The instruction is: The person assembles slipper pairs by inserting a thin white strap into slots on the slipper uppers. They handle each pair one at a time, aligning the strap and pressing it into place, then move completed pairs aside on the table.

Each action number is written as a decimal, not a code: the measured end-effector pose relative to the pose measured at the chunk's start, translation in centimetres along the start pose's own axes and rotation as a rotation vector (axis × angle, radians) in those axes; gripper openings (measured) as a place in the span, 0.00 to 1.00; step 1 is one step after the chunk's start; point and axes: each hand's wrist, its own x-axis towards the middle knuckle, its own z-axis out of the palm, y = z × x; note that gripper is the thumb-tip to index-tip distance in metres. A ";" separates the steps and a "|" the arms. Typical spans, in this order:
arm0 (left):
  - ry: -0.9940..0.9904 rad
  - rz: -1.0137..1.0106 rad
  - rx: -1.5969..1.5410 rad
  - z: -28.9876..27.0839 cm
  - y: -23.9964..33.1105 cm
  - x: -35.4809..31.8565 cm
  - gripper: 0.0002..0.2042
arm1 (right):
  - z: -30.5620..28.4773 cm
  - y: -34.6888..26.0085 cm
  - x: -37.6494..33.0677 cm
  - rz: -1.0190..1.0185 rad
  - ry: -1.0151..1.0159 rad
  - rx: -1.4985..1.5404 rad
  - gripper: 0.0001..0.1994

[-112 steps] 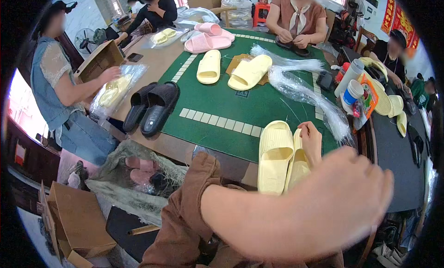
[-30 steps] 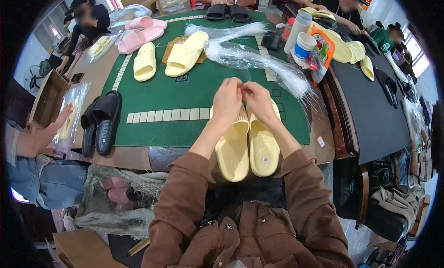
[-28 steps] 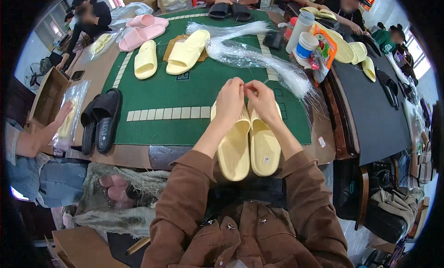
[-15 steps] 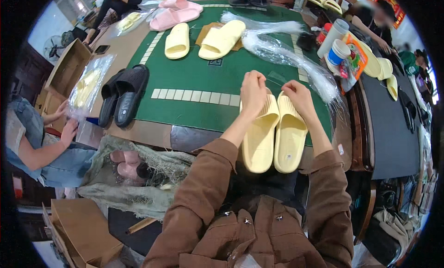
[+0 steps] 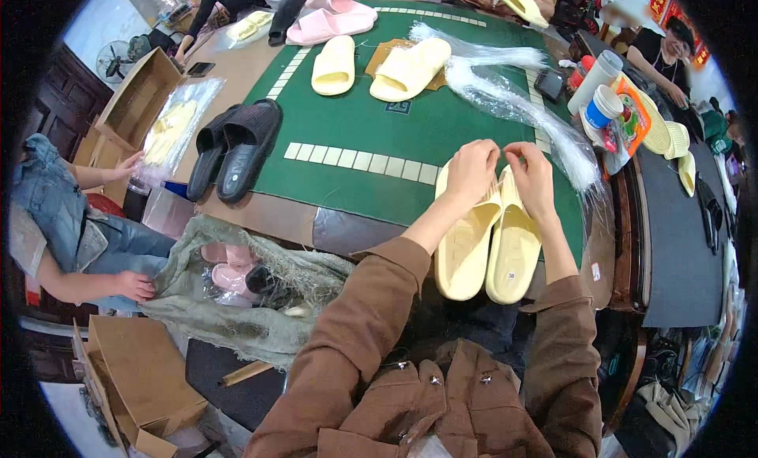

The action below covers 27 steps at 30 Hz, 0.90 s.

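At the near edge of the green bench, my pair of pale yellow slippers lies side by side, soles up, heels hanging over the edge toward me. My left hand and right hand meet at the toe ends of the pair, fingertips pinched together on something too small to make out, perhaps a thin tie or tag; neither hand grips the slippers themselves. Beyond the pair, to the right, a heap of clear plastic bags trails across the green bench. Farther beyond lie two single yellow slippers, and to the left of my pair a black pair rests on the bench border. A second person sits left of the bench beside a cardboard box. Judged step: joining or fastening the pair at the toes. The next move would call for a steady fingertip pinch, with the two slippers kept aligned.
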 end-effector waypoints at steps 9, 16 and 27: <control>0.231 -0.196 -0.179 -0.6 -2.1 0.7 0.08 | 0.5 1.4 -0.3 0.125 -0.046 0.020 0.05; 0.197 0.067 0.159 -0.3 -0.4 -0.2 0.07 | 0.3 0.2 -0.5 0.008 -0.023 -0.066 0.05; -0.064 -0.072 0.085 -0.5 0.0 0.2 0.07 | 0.2 0.7 -0.5 0.024 -0.031 0.026 0.06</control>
